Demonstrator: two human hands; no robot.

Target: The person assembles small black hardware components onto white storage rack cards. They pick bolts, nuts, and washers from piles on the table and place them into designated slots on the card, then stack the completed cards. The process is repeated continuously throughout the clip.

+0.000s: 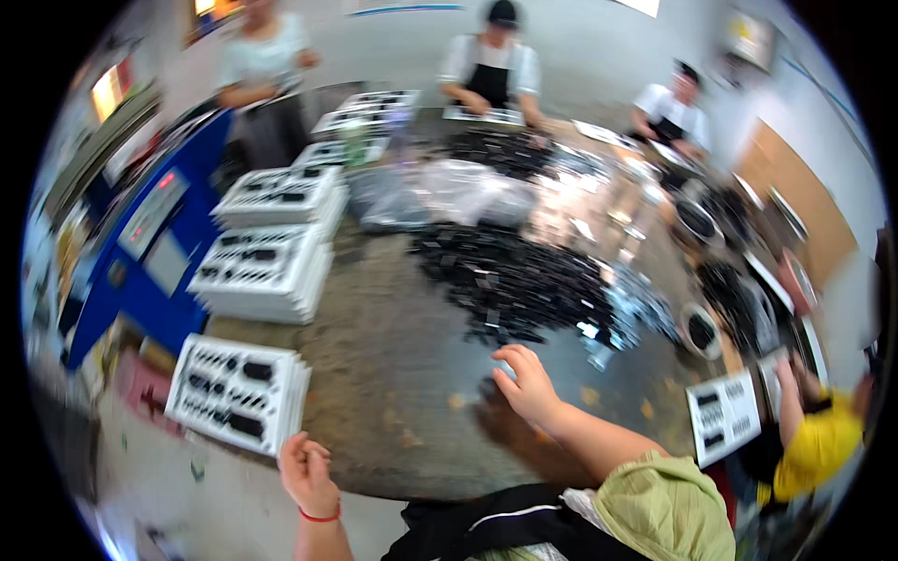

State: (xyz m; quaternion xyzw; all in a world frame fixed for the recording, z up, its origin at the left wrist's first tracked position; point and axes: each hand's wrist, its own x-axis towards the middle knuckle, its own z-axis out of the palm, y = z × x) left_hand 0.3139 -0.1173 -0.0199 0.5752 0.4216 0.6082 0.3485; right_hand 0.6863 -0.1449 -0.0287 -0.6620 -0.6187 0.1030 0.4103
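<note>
My right hand (pixel 526 381) rests on the round grey table (pixel 393 355), fingers spread and bent down, fingertips beside a small black part (pixel 486 385). Just beyond it lies a big pile of small black parts (pixel 510 280). My left hand (pixel 307 472), with a red band at the wrist, hovers at the table's near edge with its fingers curled in; nothing shows in it. It is close to the corner of a white tray stack (pixel 238 393) that holds black parts in slots.
More white tray stacks (pixel 267 271) line the table's left side, next to a blue machine (pixel 140 252). Clear plastic bags (pixel 440 192) lie at the middle. Bowls of black parts (pixel 700 329) stand on the right. Several other people work around the table; one in yellow (pixel 814 439) has a white tray (pixel 722 416).
</note>
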